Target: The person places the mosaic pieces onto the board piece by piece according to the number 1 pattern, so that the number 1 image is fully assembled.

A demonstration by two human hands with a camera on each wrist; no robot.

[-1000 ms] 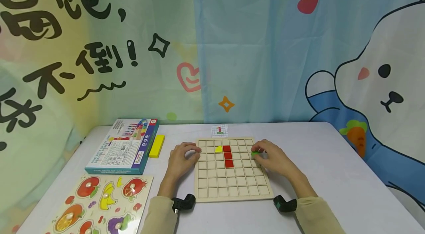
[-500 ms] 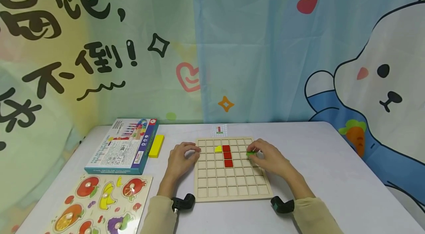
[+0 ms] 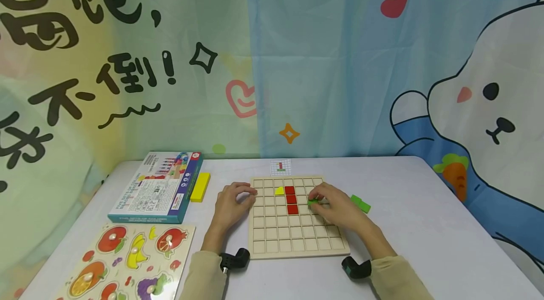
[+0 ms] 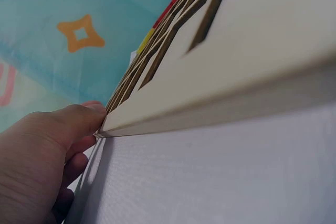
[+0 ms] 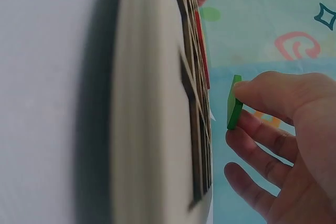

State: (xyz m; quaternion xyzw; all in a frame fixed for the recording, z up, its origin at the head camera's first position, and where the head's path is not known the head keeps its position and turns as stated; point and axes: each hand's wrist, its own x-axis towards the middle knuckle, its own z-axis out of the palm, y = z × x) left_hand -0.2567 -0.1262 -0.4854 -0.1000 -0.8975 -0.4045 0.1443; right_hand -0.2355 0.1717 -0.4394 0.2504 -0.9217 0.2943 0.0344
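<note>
1. Head view: we see a wooden grid board [image 3: 297,218] lying flat on the pale table [image 3: 425,224]. Our right hand [image 3: 335,206] hovers over the board's right half and pinches a small green tile [image 3: 313,201] between thumb and fingertips, just right of three red tiles [image 3: 291,199] stacked in a column. A yellow tile [image 3: 279,191] sits touching the top red one on its left. Our left hand [image 3: 231,205] rests at the board's left edge, fingers curled against it. More green tiles [image 3: 360,203] lie on the table beside the board's right edge. A pattern card [image 3: 281,167] lies behind the board; a game box [image 3: 157,187], a yellow block [image 3: 200,187] and a fruit puzzle [image 3: 127,262] lie well to the left.

2. Left wrist view: our left hand [image 4: 39,166] presses its thumb against the board [image 4: 252,51] corner, fingers tucked beneath.

3. Right wrist view: our right hand [image 5: 283,129] holds the green tile [image 5: 233,103] on edge, apart from the board [image 5: 152,103], which blocks most of the table.
</note>
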